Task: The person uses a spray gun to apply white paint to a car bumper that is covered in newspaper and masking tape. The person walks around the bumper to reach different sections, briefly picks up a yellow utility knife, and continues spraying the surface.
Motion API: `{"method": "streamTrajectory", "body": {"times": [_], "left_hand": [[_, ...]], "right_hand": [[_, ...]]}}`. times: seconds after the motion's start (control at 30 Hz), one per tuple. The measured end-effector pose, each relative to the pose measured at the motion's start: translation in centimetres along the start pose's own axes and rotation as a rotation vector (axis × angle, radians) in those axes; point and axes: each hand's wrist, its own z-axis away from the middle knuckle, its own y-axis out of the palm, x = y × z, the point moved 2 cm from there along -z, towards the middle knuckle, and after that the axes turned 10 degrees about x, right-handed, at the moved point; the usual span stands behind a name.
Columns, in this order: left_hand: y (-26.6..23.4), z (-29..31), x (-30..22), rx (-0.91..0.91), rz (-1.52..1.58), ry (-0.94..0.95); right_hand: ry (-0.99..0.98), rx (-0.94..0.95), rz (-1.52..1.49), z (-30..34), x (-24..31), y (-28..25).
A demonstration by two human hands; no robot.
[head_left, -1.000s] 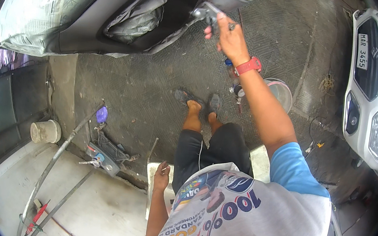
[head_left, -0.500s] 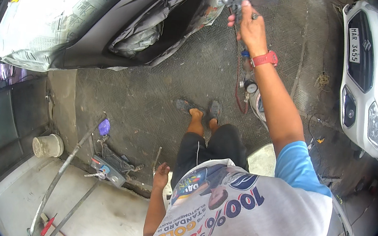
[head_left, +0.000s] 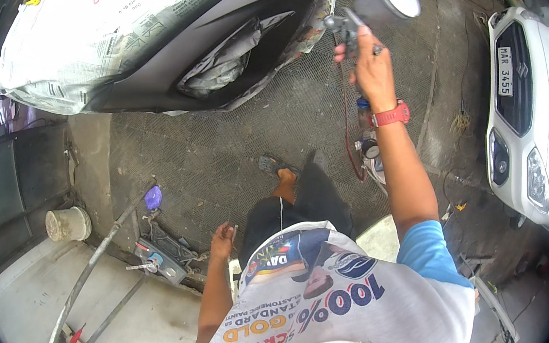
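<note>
My right hand [head_left: 373, 70], stretched far forward with a red watch on its wrist, is closed round a metal spray gun [head_left: 350, 33]. A grey cup with a white top [head_left: 392, 2] is fixed to the gun. To its left is a car's dark grey front end [head_left: 157, 64], with newspaper sheets [head_left: 108, 21] masking the body and crumpled masking [head_left: 223, 62] filling an opening. The gun is apart from this surface. My left hand [head_left: 223, 240] hangs low beside my shorts, its fingers loosely bent and apart, with nothing clearly held.
A red hose [head_left: 347, 136] runs down from the gun to a round gauge [head_left: 370, 149] near my legs. On the right stands a white car [head_left: 534, 121]. A floor jack [head_left: 164, 261] with a long handle, a dirty bucket [head_left: 68, 224] and a white panel [head_left: 155, 308] lie at lower left.
My right hand and the spray gun have come slightly back toward me and to the right. My left hand has shifted a little left, and one leg has stepped.
</note>
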Motion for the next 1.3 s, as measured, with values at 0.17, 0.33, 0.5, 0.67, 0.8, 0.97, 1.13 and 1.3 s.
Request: {"method": "streamTrajectory", "body": {"times": [0.17,0.33,0.5,0.67,0.8,0.97,1.13,1.3], "left_hand": [[0.1,-1.4,2.7,0.006,-0.061,-0.004],[2.1,-0.7,0.1,-0.035,0.109,-0.032],[6.0,1.2,-5.9,-0.058,0.173,-0.039],[9.0,1.4,-9.5,-0.084,0.091,-0.020],[10.0,0.0,-8.2,-0.102,0.158,0.014],[11.2,1.2,-8.7,-0.151,0.293,-0.036],[11.6,0.3,-4.4,-0.156,0.216,-0.107],[9.6,-2.1,0.3,-0.167,0.192,-0.141]], "right_hand": [[-0.011,-0.008,0.009,-0.1,3.0,-0.5],[-0.050,0.311,-0.067,2.1,4.7,3.8],[-0.154,0.609,-0.011,4.1,6.2,9.4],[-0.122,0.814,-0.151,2.9,9.1,11.4],[-0.001,0.702,-0.152,0.3,10.8,10.2],[-0.002,0.486,-0.030,-3.0,9.3,3.8],[-0.050,0.283,0.051,-4.6,9.0,-0.8],[-0.064,0.321,0.086,-2.0,10.5,2.6]]}}
